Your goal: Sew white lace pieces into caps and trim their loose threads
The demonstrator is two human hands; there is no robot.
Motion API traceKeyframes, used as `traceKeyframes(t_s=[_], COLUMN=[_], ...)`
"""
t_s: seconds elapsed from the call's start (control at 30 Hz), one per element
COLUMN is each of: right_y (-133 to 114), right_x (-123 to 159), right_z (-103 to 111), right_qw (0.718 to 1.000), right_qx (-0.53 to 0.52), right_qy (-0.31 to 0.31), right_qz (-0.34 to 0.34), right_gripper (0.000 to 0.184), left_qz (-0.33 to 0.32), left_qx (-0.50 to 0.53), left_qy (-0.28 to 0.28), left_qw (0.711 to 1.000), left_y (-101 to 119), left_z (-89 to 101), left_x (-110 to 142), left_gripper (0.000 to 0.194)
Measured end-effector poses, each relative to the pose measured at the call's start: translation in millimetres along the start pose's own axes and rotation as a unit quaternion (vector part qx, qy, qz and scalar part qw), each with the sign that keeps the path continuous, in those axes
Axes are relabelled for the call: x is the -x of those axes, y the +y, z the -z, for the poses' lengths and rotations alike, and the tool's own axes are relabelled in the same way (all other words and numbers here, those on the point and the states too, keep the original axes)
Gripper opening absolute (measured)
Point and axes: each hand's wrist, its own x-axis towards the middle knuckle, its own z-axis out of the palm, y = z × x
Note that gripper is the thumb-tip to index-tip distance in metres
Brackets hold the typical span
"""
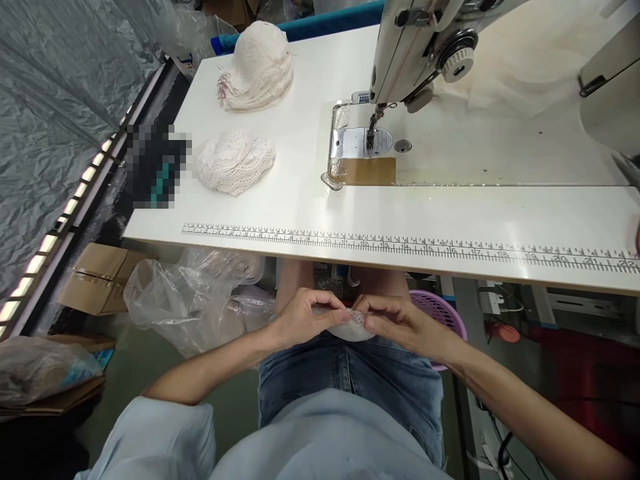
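Observation:
Over my lap, below the table's front edge, both hands pinch a small white piece of lace-edged fabric (354, 327). My left hand (313, 315) grips its left upper edge between thumb and fingers. My right hand (395, 319) pinches the same edge from the right, the fingertips of both hands close together. On the table's left side lie a bundle of white lace pieces (236, 162) and, behind it, a rounded cream fabric bundle (259, 67) with frayed reddish threads at one side. Neither bundle is touched by my hands.
A sewing machine (415, 53) stands on the white table (300, 207), its needle area near the middle. A printed ruler (400, 245) runs along the front edge. Below are a clear plastic bag (195, 307), a cardboard box (103, 279) and a purple basket (440, 313). Pale fabric (535, 60) lies behind the machine.

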Motion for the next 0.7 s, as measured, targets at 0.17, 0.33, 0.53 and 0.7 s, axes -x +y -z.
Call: traceKeyframes(t_s=[0.17,0.33,0.53,0.7], right_y=[-1,-8,-14,-14], right_x=[-4,0,11,15], right_z=[-3,3,8,9], right_qw=[1.000,0.998,0.992,0.987], right_qx=[0.013,-0.041,-0.057,0.002], right_qy=[0.016,0.037,0.106,0.161], right_qz=[0.007,0.013,0.041,0.025], right_gripper=[0.027,0.028,0.028,0.035], left_qz=[0.001,0.002,-0.137,-0.260], left_qx=[0.003,0.044,-0.104,-0.351], left_qy=[0.008,0.002,0.151,0.331], left_qw=[1.000,0.999,0.973,0.836], left_y=[-2,5,83,169], left_z=[-1.3,6.2,65.8,127.7], left_x=[-2,-1,15,-23], left_gripper=[0.026,0.022,0.015,0.035])
